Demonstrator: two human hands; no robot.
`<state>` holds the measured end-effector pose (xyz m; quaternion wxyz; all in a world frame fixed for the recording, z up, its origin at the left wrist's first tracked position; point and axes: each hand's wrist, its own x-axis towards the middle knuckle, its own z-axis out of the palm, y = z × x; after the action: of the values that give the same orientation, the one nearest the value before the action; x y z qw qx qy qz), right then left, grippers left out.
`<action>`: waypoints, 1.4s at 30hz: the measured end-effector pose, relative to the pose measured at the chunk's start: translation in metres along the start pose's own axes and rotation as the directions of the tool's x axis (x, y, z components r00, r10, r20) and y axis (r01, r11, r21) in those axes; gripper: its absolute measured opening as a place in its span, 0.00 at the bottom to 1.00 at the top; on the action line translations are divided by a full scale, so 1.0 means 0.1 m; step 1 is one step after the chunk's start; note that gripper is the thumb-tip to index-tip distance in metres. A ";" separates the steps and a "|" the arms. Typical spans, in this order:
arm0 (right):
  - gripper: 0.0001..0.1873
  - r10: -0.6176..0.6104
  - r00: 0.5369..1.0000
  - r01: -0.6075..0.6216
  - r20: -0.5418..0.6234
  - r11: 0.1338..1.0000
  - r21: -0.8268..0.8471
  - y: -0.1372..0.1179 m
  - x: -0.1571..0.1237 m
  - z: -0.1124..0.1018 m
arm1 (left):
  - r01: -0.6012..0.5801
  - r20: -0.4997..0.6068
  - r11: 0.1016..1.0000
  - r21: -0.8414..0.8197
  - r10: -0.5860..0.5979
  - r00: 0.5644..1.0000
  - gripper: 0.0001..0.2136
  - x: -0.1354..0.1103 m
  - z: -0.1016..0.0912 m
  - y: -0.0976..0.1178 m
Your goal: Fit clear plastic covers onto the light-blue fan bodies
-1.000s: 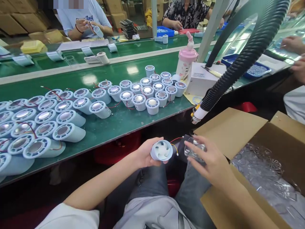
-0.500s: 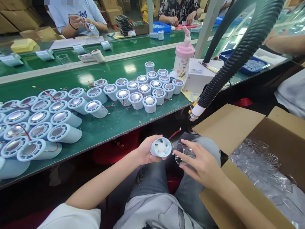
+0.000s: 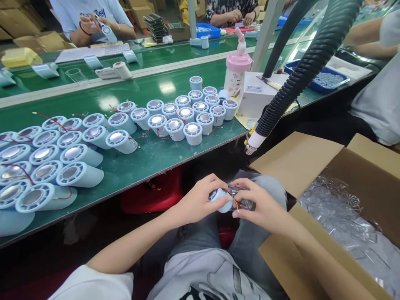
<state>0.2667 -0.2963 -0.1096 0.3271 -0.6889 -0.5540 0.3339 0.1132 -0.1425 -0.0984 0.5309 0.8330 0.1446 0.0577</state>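
Above my lap, my left hand is wrapped round a light-blue fan unit, whose fan blades are turned out of sight. Thin red and yellow wires stick out from it between the two hands. My right hand grips a clear plastic cup-like cover, its open end against or very close to the fan unit; whether they touch is hidden by the fingers. On the green bench stand many similar light-blue cylinders with round metal discs on top and loose red wires.
An open cardboard box at my right holds clear plastic parts. A black corrugated hose hangs over the bench edge by a white box and a pink-lidded cup. Co-workers' hands handle parts across the bench.
My left hand has turned the fan unit from blades-up to lying sideways towards the right. My right hand has brought the clear cover up to it, so the hands are now close together.
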 end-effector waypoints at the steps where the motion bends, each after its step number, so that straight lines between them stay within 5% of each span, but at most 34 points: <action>1: 0.04 0.018 1.000 -0.017 -0.006 0.998 0.062 -0.01 0.00 0.00 | -0.010 -0.023 1.000 0.013 0.010 1.000 0.11 -0.01 0.00 -0.01; 6: 0.15 0.096 0.987 -0.061 -0.127 0.965 0.256 -0.01 -0.02 0.05 | -0.038 -0.090 0.998 -0.040 0.034 0.995 0.30 0.01 0.03 -0.15; 11: 0.16 0.147 0.948 -0.024 -0.283 0.919 0.394 0.05 -0.04 0.06 | -0.157 -0.022 0.986 -0.061 0.156 0.988 0.30 0.03 0.04 -0.25; 17: 0.15 0.288 0.931 -0.048 -0.226 0.708 0.704 0.09 -0.02 0.03 | 0.062 0.146 0.949 -0.308 -0.017 0.989 0.33 0.01 0.03 -0.17; 19: 0.14 0.236 0.945 -0.014 -0.225 0.720 0.694 0.10 -0.04 0.00 | 0.137 0.169 0.903 -0.408 -0.073 0.983 0.34 0.01 0.04 -0.13; 22: 0.05 0.020 0.975 0.092 -0.222 0.871 0.482 0.11 -0.09 -0.05 | 0.196 0.161 0.787 -0.585 -0.123 0.979 0.31 0.00 0.09 -0.11; 24: 0.16 -0.125 0.967 0.174 -0.220 0.960 0.219 0.10 -0.14 -0.08 | 0.204 0.146 0.723 -0.660 -0.143 0.979 0.29 -0.02 0.13 -0.11; 26: 0.19 -0.228 0.950 0.232 -0.214 0.973 -0.006 0.10 -0.18 -0.11 | 0.225 0.161 0.701 -0.677 -0.157 0.974 0.28 -0.03 0.15 -0.11; 29: 0.16 -0.270 0.944 0.251 -0.190 0.961 -0.117 0.08 -0.24 -0.14 | 0.252 0.214 0.716 -0.651 -0.145 0.966 0.32 -0.04 0.14 -0.06; 34: 0.19 -0.208 0.961 0.212 -0.184 0.977 0.002 0.03 -0.33 -0.20 | 0.170 0.180 0.840 -0.516 -0.087 0.980 0.35 -0.06 0.11 0.08; 42: 0.22 -0.071 0.994 0.096 -0.087 0.939 0.330 -0.04 -0.47 -0.30 | 0.032 0.115 0.898 -0.438 0.021 0.993 0.35 -0.14 0.20 0.24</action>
<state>0.2816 -0.3439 -0.0850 0.4732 -0.6112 -0.5059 0.3829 0.1095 -0.1737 -0.0841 0.7127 0.6934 0.0989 0.0384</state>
